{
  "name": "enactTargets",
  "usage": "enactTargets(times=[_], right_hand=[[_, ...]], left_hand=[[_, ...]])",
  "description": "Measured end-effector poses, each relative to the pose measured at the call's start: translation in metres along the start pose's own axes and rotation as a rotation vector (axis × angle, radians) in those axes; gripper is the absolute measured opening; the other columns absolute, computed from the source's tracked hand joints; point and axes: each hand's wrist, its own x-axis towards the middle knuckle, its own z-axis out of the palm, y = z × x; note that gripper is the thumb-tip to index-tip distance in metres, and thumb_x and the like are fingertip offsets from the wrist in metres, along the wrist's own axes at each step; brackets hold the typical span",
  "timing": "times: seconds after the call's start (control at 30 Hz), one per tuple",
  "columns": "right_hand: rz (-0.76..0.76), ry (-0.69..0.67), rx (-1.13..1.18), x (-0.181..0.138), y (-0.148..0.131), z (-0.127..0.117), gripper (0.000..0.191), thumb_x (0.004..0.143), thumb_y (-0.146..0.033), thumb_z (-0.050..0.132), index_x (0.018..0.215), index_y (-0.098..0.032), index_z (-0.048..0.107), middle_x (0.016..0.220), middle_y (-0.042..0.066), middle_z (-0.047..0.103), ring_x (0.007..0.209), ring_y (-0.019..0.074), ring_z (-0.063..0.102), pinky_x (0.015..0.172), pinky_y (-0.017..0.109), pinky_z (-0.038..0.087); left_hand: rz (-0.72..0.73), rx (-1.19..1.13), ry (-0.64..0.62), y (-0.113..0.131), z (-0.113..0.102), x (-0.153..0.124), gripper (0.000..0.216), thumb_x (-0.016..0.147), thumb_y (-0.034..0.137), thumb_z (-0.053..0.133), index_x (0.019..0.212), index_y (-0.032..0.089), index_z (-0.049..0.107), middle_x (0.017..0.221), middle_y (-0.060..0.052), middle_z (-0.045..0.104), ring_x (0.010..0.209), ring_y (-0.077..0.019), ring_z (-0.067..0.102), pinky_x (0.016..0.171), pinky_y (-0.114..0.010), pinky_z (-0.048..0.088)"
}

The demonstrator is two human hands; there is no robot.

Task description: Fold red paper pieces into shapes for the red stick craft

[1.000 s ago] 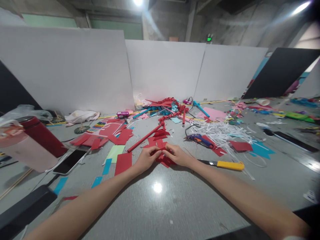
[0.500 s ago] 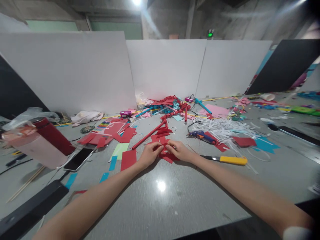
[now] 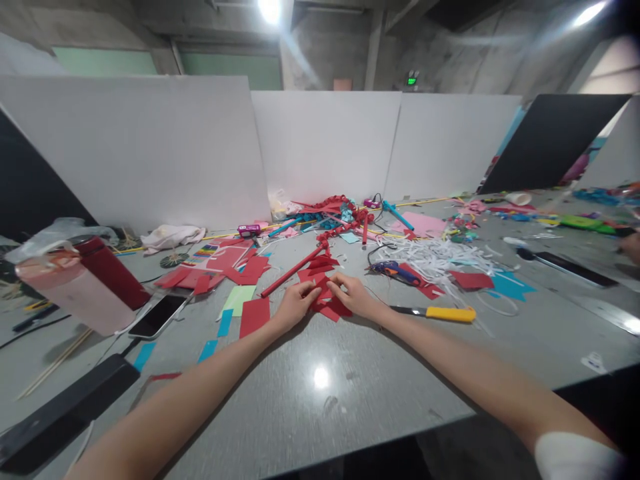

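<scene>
My left hand [image 3: 299, 302] is closed, its thumb and fingers pinching a small piece of red paper [image 3: 322, 285] from the left. Close beside it, my right hand [image 3: 354, 297] has its thumb and fingertips together at the right side of the same paper. The fingers partly hide the piece. Flat red scraps [image 3: 330, 310] lie under both hands. Just beyond them is a red rolled-paper stick [image 3: 291, 271], its far end joined to curled red paper [image 3: 339, 232].
A utility knife with a yellow handle [image 3: 450, 314], a blue glue gun [image 3: 397, 271] and white paper shreds [image 3: 435, 255] lie to the right. At left are a phone [image 3: 158, 316], a pink bottle [image 3: 80, 293] and a black box [image 3: 70, 410]. Another person's hand [image 3: 631, 247] shows far right.
The view has turned slightly, so things at the right sit further left. My hands keep nearly the same pose over the red paper. Another person's hand has appeared at the right edge.
</scene>
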Motion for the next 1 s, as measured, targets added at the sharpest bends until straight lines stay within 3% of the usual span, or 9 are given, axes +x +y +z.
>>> enactTargets(times=[0.23,0.6,0.87,1.0], right_hand=[[0.026,0.091,0.017,0.0001,-0.0015,-0.0016,0.025,0.103,-0.036,0.049,0.085,-0.020,0.056,0.076,-0.001,0.057,0.070,0.0158,0.051,0.069,0.027,0.039],[0.121,0.176,0.077,0.0026,0.0015,-0.0039,0.031,0.102,-0.043,0.048,0.085,-0.020,0.057,0.075,-0.001,0.055,0.069,0.0154,0.049,0.067,0.026,0.040],[0.073,-0.027,0.054,0.0025,0.0015,-0.0043,0.030,0.103,-0.039,0.048,0.084,-0.019,0.060,0.075,-0.001,0.058,0.070,0.0158,0.052,0.070,0.027,0.039],[0.034,-0.139,0.037,0.0006,0.0034,-0.0013,0.028,0.102,-0.037,0.050,0.083,-0.019,0.060,0.075,-0.001,0.058,0.069,0.0148,0.052,0.068,0.026,0.037]], left_hand=[[-0.009,0.002,-0.008,-0.0049,0.0014,0.0009,0.039,0.095,0.047,0.054,0.068,0.018,0.052,0.060,0.004,0.051,0.058,-0.0128,0.047,0.056,-0.024,0.035],[-0.014,0.019,-0.017,-0.0008,0.0007,0.0015,0.036,0.095,0.043,0.055,0.069,0.018,0.057,0.060,0.002,0.056,0.058,-0.0132,0.050,0.057,-0.024,0.036],[0.056,-0.005,0.002,-0.0014,0.0016,-0.0010,0.026,0.096,0.039,0.056,0.106,0.018,0.069,0.082,-0.002,0.069,0.070,-0.0152,0.060,0.065,-0.025,0.045],[0.076,0.004,0.029,-0.0062,0.0028,-0.0016,0.027,0.096,0.037,0.059,0.112,0.019,0.068,0.087,-0.004,0.072,0.075,-0.0167,0.065,0.069,-0.026,0.049]])
